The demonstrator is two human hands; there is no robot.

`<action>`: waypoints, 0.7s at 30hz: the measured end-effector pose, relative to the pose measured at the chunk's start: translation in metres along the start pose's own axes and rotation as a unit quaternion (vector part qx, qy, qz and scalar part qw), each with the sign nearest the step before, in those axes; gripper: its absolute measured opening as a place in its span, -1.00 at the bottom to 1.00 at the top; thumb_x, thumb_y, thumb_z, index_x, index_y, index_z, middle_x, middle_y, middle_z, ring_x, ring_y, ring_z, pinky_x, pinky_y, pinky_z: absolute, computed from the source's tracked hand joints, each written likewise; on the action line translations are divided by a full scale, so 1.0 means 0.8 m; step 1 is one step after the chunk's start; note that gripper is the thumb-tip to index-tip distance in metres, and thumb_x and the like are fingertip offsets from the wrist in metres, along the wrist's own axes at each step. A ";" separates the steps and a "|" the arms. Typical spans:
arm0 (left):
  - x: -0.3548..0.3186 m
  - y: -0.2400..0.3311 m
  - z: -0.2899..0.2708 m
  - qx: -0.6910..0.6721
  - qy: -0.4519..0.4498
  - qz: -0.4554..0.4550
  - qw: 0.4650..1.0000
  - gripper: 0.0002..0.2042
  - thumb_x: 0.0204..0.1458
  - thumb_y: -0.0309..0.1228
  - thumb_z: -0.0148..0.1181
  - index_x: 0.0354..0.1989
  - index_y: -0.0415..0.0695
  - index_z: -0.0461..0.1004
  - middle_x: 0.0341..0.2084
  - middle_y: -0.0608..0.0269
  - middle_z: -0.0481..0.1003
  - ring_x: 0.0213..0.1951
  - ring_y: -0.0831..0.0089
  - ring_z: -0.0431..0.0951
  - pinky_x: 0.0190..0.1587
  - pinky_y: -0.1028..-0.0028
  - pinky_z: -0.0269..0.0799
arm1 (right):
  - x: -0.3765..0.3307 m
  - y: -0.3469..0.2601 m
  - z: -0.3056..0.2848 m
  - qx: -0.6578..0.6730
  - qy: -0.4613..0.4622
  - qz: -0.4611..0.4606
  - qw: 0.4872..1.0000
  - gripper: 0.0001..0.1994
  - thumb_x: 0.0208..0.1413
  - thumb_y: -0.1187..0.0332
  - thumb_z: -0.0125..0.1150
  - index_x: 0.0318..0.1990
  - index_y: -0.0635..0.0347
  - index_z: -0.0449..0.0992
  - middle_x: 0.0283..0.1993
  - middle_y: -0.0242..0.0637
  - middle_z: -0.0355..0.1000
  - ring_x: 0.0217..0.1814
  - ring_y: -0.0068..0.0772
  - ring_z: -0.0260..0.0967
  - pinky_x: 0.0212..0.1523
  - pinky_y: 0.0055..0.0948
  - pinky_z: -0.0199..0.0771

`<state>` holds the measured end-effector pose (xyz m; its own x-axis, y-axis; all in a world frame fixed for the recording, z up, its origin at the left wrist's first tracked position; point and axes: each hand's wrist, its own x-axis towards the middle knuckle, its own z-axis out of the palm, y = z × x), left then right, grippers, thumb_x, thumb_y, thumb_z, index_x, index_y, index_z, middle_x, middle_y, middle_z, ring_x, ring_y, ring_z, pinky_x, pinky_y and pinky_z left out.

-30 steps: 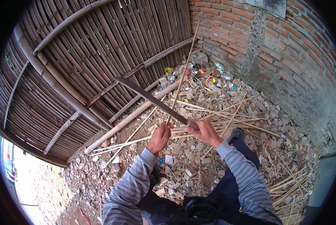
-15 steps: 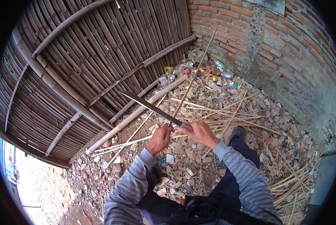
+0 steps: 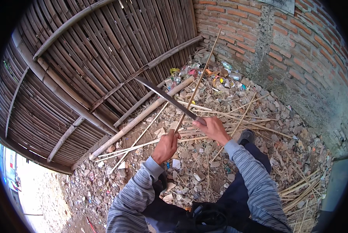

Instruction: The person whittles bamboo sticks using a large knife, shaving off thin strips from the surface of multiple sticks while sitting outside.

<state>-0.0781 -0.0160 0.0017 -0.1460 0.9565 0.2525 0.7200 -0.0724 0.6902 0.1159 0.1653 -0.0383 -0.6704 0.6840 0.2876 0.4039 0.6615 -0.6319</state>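
Note:
My left hand [image 3: 166, 146] is closed round the near end of a long, thin bamboo strip [image 3: 200, 80], which slants away up and to the right, its far tip in front of the brick wall. In my right hand [image 3: 214, 129] is the handle of a machete [image 3: 164, 95]. Its long dark blade points up and to the left and crosses the strip a little beyond my left hand. Whether the edge touches the strip or only passes over it, I cannot tell.
Split bamboo strips [image 3: 244, 121] lie across the rubble ground, with another bundle [image 3: 302, 194] at lower right. A bamboo pole [image 3: 143, 115] lies along the slatted bamboo wall [image 3: 115, 42]. A brick wall [image 3: 294, 58] stands on the right, with litter [image 3: 224, 73] in the corner. My shoe [image 3: 247, 136] rests on the rubble.
The machete has slid away from my left hand along the strip, up and to the right, with my right hand following. The strip's far tip has shifted slightly left.

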 end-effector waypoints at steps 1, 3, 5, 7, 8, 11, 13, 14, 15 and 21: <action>-0.007 0.011 -0.006 -0.003 -0.024 -0.031 0.999 -0.80 0.36 -0.42 -0.06 -0.19 -0.28 0.47 -0.64 -0.14 0.44 -0.53 -0.12 0.52 -0.39 0.06 0.37 | 0.010 0.018 -0.010 0.008 0.013 0.060 0.998 -0.33 0.30 -0.29 0.07 -0.41 0.21 0.67 -0.71 -0.20 0.38 -0.67 -0.18 0.37 -0.53 -0.12 0.34; -0.024 0.013 -0.006 -0.006 -0.030 -0.027 0.999 -0.77 0.37 -0.37 -0.05 -0.18 -0.25 0.49 -0.70 -0.02 0.35 -0.59 0.02 0.43 -0.42 0.11 0.31 | 0.027 0.054 -0.036 0.050 0.049 0.133 0.989 -0.33 0.32 -0.30 0.03 -0.41 0.18 0.69 -0.68 -0.23 0.39 -0.65 -0.28 0.36 -0.51 -0.14 0.34; -0.035 0.013 -0.007 -0.012 -0.031 -0.024 0.999 -0.77 0.37 -0.37 -0.05 -0.17 -0.25 0.49 -0.70 -0.02 0.36 -0.59 0.03 0.43 -0.42 0.11 0.31 | 0.030 0.056 -0.049 0.066 0.083 0.143 0.984 -0.31 0.33 -0.31 0.00 -0.42 0.20 0.68 -0.67 -0.21 0.40 -0.63 -0.27 0.38 -0.50 -0.12 0.35; -0.033 0.015 -0.010 -0.023 -0.054 -0.038 0.998 -0.79 0.36 -0.37 -0.03 -0.17 -0.26 0.48 -0.69 -0.03 0.36 -0.58 0.02 0.45 -0.41 0.11 0.32 | 0.030 0.057 -0.050 0.114 0.166 0.124 0.972 -0.32 0.33 -0.28 0.04 -0.40 0.26 0.66 -0.70 -0.33 0.36 -0.66 -0.43 0.34 -0.58 -0.24 0.30; -0.029 0.019 -0.011 -0.025 -0.054 -0.036 0.998 -0.79 0.36 -0.37 -0.03 -0.17 -0.26 0.48 -0.69 -0.03 0.36 -0.58 0.02 0.45 -0.41 0.11 0.32 | 0.026 0.060 -0.050 0.112 0.168 0.124 0.972 -0.32 0.33 -0.28 0.04 -0.40 0.26 0.66 -0.70 -0.33 0.36 -0.66 -0.43 0.34 -0.58 -0.24 0.30; -0.020 0.025 -0.018 -0.019 -0.047 -0.031 0.998 -0.83 0.32 -0.42 -0.02 -0.15 -0.27 0.45 -0.63 -0.17 0.48 -0.52 -0.20 0.53 -0.41 0.01 0.39 | 0.014 0.036 -0.042 0.382 0.068 0.229 0.893 -0.42 0.32 -0.17 0.19 -0.34 0.29 0.65 -0.69 -0.49 0.28 -0.72 -0.61 0.22 -0.67 -0.46 0.16; -0.017 0.027 -0.014 -0.014 -0.012 -0.017 1.000 -0.86 0.31 -0.44 0.00 -0.14 -0.28 0.40 -0.63 -0.18 0.48 -0.52 -0.22 0.53 -0.43 0.00 0.38 | 0.008 0.002 -0.037 0.396 0.046 0.220 0.890 -0.54 0.27 -0.05 0.32 -0.22 0.28 0.64 -0.69 -0.59 0.20 -0.75 -0.75 0.09 -0.71 -0.60 0.02; -0.015 0.029 -0.011 -0.014 -0.013 -0.015 1.000 -0.86 0.31 -0.44 0.00 -0.14 -0.28 0.40 -0.63 -0.18 0.48 -0.52 -0.22 0.53 -0.43 0.00 0.38 | 0.006 -0.007 -0.038 0.396 0.048 0.220 0.890 -0.54 0.27 -0.05 0.32 -0.22 0.28 0.64 -0.69 -0.59 0.20 -0.75 -0.75 0.09 -0.71 -0.60 0.02; -0.014 0.032 -0.006 -0.010 -0.011 -0.001 1.000 -0.86 0.31 -0.44 0.01 -0.14 -0.27 0.37 -0.63 -0.19 0.49 -0.52 -0.22 0.53 -0.43 -0.01 0.38 | 0.004 -0.015 -0.038 0.437 0.048 0.212 0.873 -0.54 0.25 -0.04 0.35 -0.19 0.29 0.63 -0.70 -0.59 0.20 -0.76 -0.75 0.09 -0.71 -0.58 0.02; -0.026 0.036 0.028 0.132 0.004 0.008 0.991 -0.84 0.31 -0.43 0.04 -0.07 -0.24 0.27 -0.60 -0.24 0.51 -0.57 -0.28 0.53 -0.53 -0.11 0.45 | 0.014 -0.036 -0.028 0.505 0.071 0.224 0.831 -0.58 0.18 0.07 0.47 -0.12 0.30 0.58 -0.67 -0.59 0.22 -0.75 -0.75 0.09 -0.71 -0.57 0.02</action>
<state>-0.0390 -0.0316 0.0009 -0.1380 0.9537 0.2673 0.8745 -0.0093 0.4849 0.1108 0.1605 -0.0004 -0.4841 0.8690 -0.1025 -0.1826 -0.2149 -0.9594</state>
